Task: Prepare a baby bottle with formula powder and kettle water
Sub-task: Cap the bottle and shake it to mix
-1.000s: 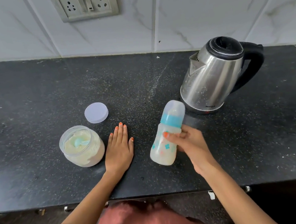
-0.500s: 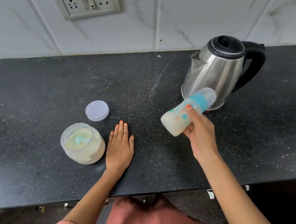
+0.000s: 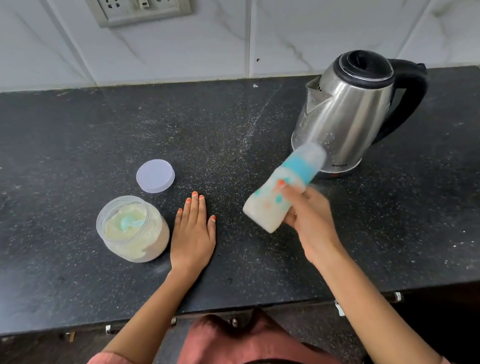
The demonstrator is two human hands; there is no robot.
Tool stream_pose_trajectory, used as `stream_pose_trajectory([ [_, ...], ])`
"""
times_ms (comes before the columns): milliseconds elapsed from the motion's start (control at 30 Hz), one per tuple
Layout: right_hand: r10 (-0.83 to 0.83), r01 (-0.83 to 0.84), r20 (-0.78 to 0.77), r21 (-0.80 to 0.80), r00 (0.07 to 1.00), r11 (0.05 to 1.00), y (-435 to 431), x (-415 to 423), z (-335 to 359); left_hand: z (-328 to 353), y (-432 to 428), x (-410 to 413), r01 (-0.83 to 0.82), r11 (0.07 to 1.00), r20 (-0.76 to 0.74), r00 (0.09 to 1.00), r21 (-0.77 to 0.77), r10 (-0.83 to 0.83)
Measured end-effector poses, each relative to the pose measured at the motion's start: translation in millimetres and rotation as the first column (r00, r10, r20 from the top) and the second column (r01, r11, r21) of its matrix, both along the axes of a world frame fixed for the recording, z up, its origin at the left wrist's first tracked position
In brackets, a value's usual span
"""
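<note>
My right hand (image 3: 309,219) grips a baby bottle (image 3: 270,205) with a blue collar and clear cap. The bottle is tilted, cap toward the upper right, milky white inside, and blurred by motion. It hovers above the counter just in front of the steel kettle (image 3: 346,115). My left hand (image 3: 192,233) lies flat on the black counter (image 3: 53,147), fingers together, holding nothing. Left of it stands the open formula jar (image 3: 133,230) with pale powder and a blue scoop inside. The jar's white lid (image 3: 155,176) lies behind it.
A tiled wall with a socket panel (image 3: 139,2) runs along the back. The counter's front edge (image 3: 245,307) is close to my body. The kettle's black handle (image 3: 409,98) points right.
The bottle went from nearly upright to tilted with the cap toward the kettle, then dropped slightly lower, as the right hand swings it. My left hand stayed flat on the counter.
</note>
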State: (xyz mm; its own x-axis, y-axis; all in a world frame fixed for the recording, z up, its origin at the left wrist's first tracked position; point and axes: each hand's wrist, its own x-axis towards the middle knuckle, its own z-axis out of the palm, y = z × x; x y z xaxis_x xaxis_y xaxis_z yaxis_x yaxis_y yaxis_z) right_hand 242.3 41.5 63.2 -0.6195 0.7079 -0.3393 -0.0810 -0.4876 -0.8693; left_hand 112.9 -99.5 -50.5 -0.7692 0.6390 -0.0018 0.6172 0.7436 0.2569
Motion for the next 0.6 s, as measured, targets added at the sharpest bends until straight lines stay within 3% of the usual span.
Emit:
stream_pose_trajectory([
  [100, 0.243, -0.262, 0.139, 0.144, 0.96, 0.954, -11, 10, -4, 0, 0, -1, -0.002, 1.0, 0.0, 1.0, -0.005, 0.002],
  [167, 0.166, -0.172, 0.066, 0.093, 0.984, 0.981, -3, 9, -1, 0, 1, 0, -0.001, 1.0, 0.0, 1.0, 0.004, 0.001],
  [233, -0.039, 0.032, -0.072, -0.092, 0.997, 0.995, 9, 5, 5, -1, 1, 0, 0.001, 1.0, 0.001, 1.0, 0.014, -0.001],
  [300, -0.159, 0.135, -0.132, -0.177, 0.978, 0.975, 15, 3, 4, -1, 0, 0, -0.002, 1.0, 0.002, 1.0, 0.016, 0.002],
  [467, 0.199, -0.204, 0.068, 0.087, 0.978, 0.975, -3, 12, -1, -3, 1, 0, -0.004, 1.0, 0.009, 1.0, 0.02, 0.004],
  [533, 0.143, -0.144, 0.018, 0.081, 0.99, 0.986, 4, 12, 2, -3, 1, -1, -0.003, 1.0, 0.009, 1.0, 0.022, 0.003],
  [600, -0.034, 0.028, -0.099, -0.063, 0.994, 0.998, 12, 8, 7, -3, 1, -1, -0.002, 1.0, 0.006, 1.0, 0.021, 0.001],
])
